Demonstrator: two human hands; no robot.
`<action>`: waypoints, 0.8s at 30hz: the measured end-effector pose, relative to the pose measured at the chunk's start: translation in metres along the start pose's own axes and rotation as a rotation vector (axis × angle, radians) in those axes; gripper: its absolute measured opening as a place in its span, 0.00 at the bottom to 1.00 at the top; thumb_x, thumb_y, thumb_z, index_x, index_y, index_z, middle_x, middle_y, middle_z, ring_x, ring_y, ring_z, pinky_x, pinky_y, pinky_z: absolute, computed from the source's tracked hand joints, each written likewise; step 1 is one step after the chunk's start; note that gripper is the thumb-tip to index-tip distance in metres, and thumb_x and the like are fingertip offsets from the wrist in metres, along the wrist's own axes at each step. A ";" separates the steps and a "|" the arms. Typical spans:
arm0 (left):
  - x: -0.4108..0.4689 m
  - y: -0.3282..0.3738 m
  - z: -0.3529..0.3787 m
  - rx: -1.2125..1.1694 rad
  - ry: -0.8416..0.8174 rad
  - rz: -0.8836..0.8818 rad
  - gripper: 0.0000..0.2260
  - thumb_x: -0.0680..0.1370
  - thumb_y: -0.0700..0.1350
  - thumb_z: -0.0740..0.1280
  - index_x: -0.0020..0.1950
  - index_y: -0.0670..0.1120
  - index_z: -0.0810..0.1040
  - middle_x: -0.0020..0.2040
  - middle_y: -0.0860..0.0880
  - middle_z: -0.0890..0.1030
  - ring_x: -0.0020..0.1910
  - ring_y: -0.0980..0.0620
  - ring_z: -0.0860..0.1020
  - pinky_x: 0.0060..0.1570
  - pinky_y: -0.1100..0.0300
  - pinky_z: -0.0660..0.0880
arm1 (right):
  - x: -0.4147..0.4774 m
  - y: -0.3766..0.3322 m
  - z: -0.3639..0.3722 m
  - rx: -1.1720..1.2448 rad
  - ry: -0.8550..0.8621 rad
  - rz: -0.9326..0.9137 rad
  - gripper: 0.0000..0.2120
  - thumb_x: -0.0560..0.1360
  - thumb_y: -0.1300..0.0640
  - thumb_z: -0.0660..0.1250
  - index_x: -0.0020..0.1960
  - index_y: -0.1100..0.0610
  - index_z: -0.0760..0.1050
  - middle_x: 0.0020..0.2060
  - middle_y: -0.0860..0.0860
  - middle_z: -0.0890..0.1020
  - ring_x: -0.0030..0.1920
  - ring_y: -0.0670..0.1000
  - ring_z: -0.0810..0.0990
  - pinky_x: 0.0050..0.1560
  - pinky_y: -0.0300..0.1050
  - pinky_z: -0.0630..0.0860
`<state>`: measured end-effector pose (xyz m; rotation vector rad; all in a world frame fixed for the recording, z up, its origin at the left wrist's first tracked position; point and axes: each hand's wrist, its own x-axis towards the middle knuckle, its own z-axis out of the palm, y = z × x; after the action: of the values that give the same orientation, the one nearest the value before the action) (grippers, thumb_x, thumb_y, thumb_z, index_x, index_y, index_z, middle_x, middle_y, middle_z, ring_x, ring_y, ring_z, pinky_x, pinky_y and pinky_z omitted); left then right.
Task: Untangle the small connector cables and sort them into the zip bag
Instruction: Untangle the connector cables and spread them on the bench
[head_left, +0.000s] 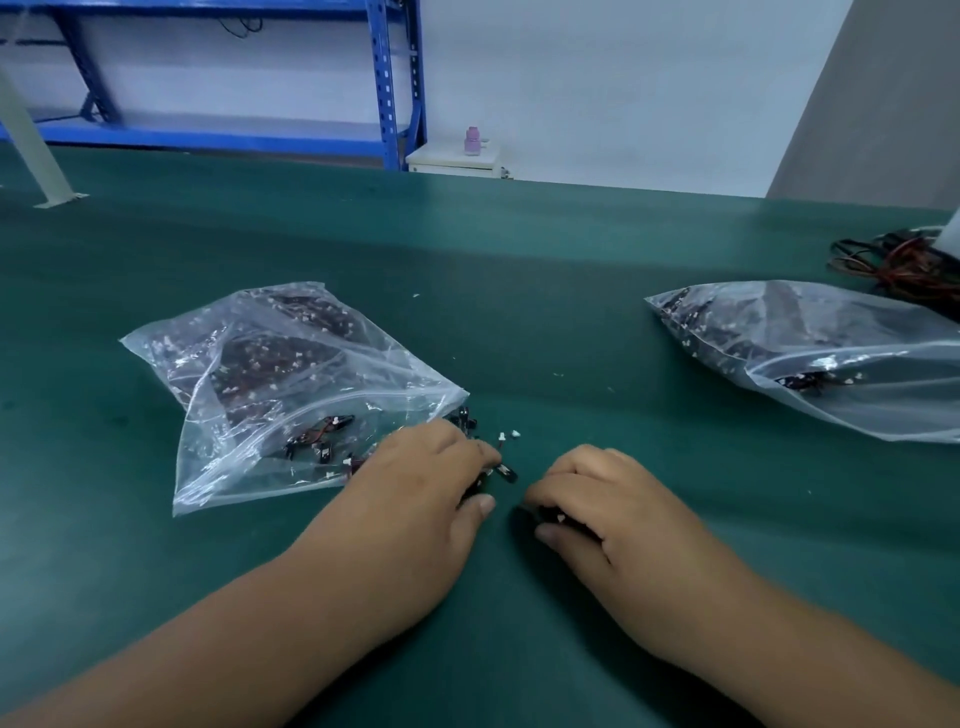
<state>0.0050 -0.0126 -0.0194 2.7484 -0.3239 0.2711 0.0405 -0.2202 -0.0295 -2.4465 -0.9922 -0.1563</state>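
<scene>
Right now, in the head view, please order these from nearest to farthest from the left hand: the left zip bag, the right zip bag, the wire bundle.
1. left zip bag, right beside the left hand, at its fingertips.
2. right zip bag, across the table on the right side.
3. wire bundle, behind that bag, at the far right edge.

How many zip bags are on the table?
2: left bag beside the left hand; right bag at the frame's right edge, partly cut off.
</scene>
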 end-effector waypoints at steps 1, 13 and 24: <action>0.000 0.000 -0.001 0.021 -0.002 0.020 0.18 0.79 0.56 0.62 0.69 0.57 0.71 0.57 0.61 0.68 0.61 0.58 0.66 0.65 0.65 0.61 | 0.000 0.001 0.000 0.043 0.010 0.006 0.09 0.76 0.56 0.71 0.56 0.47 0.79 0.48 0.41 0.75 0.50 0.45 0.74 0.53 0.42 0.72; 0.006 -0.016 -0.006 0.168 -0.204 0.083 0.37 0.72 0.74 0.40 0.79 0.62 0.45 0.78 0.66 0.42 0.67 0.74 0.33 0.62 0.72 0.28 | -0.002 0.019 -0.030 -0.030 -0.019 0.226 0.13 0.73 0.43 0.67 0.56 0.43 0.79 0.44 0.37 0.75 0.48 0.43 0.76 0.53 0.44 0.73; -0.003 0.006 0.003 0.077 -0.164 0.118 0.39 0.70 0.75 0.44 0.76 0.63 0.37 0.72 0.69 0.44 0.70 0.72 0.39 0.64 0.75 0.35 | 0.010 -0.006 -0.019 -0.258 -0.143 0.123 0.15 0.78 0.40 0.52 0.48 0.47 0.74 0.38 0.45 0.70 0.41 0.50 0.73 0.46 0.49 0.70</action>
<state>0.0015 -0.0186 -0.0213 2.8383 -0.5302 0.0892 0.0446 -0.2193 -0.0081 -2.7796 -0.9265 -0.0726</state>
